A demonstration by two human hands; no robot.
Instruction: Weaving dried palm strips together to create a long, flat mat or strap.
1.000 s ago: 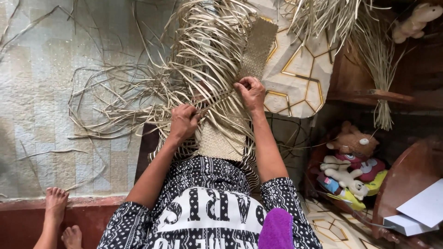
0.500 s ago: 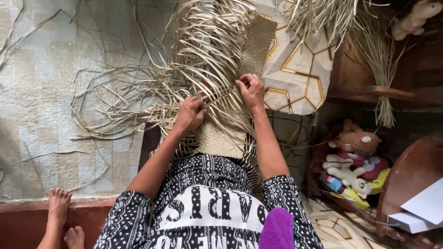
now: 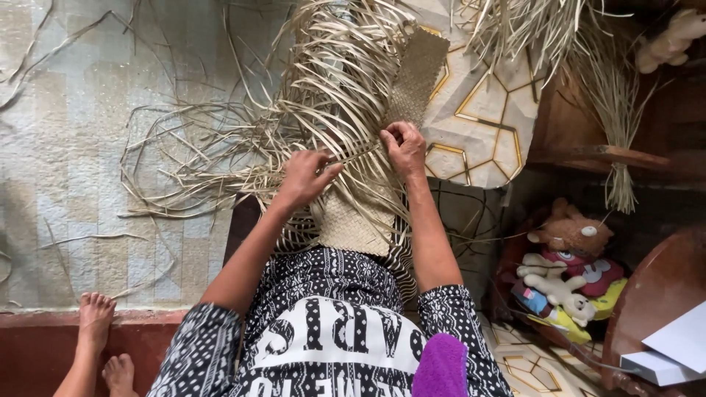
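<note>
Head view | woven mat (image 3: 353, 220) lies across lap, loose strips (image 3: 323, 88) fanning onto floor (image 3: 66, 147) | left hand (image 3: 305, 176) shifted right since earlier, fingers spread on strips | right hand (image 3: 403, 147) unmoved, fingers pinching one strip | weaving continues.

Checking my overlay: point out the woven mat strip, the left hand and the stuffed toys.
woven mat strip (image 3: 354, 224): head view, finished woven part near the lap.
left hand (image 3: 303, 176): head view, back of the hand.
stuffed toys (image 3: 570, 235): head view, brown toy's head.
</note>
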